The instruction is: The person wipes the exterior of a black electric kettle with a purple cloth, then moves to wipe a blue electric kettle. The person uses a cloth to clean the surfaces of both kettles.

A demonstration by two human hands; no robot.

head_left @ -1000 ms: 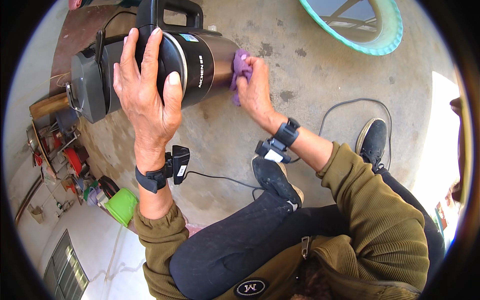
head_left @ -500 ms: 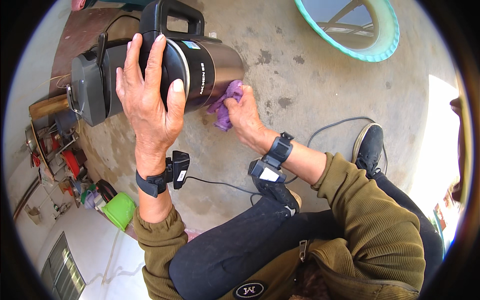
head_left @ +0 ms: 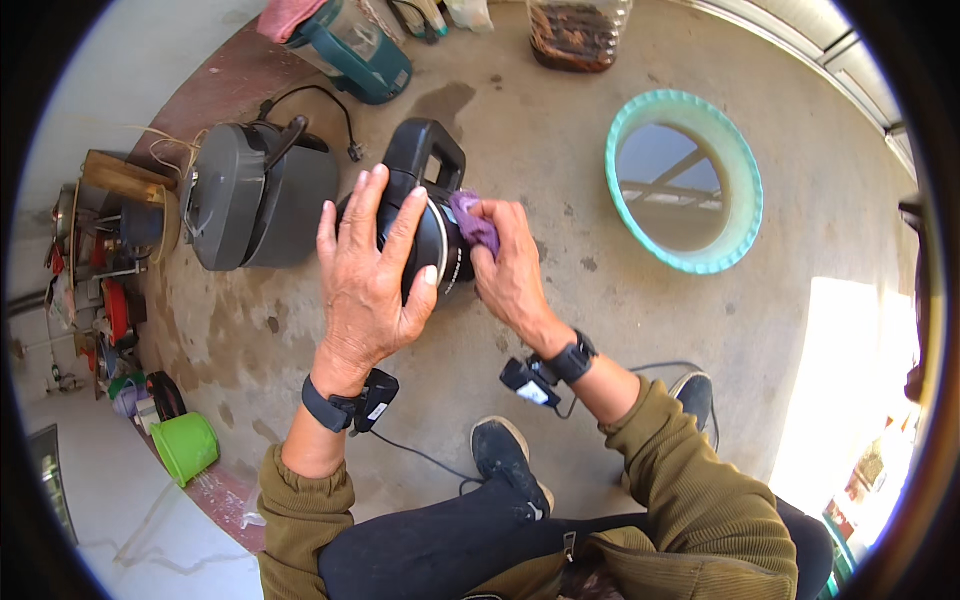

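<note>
Black vessel [head_left: 425, 243] is between my two hands, over the concrete floor [head_left: 620, 330], closer to the floor's wall-side left edge than to its sunlit right edge; cannot tell whether its underside touches the concrete. Appearance: tilted, lid end turned toward my left palm; lid black and smooth where it shows between my fingers. A thin pale ring [head_left: 443, 232] runs around the rim. Beyond the ring, a dark body band carries small white print; my right hand covers much of the rest. A thick black handle [head_left: 408, 150], a squared loop with an open middle, projects from the side away from me. Left hand [head_left: 365, 275]: not clenched, fingers spread, laid across the lid with the thumb apart near the rim. Right hand [head_left: 510, 265]: thumb and fingers grasping a bunched purple cloth [head_left: 474, 222], which meets the vessel's side just beside the handle. The cloth looks crumpled and soft; cannot tell if it is wet. Surroundings: a grey appliance [head_left: 285, 215] with a lever on top sits left of the vessel, near the floor's reddish border [head_left: 215, 90]. A scalloped turquoise basin [head_left: 743, 215] holding murky, reflecting water stands to the right, well apart from my hands.
</note>
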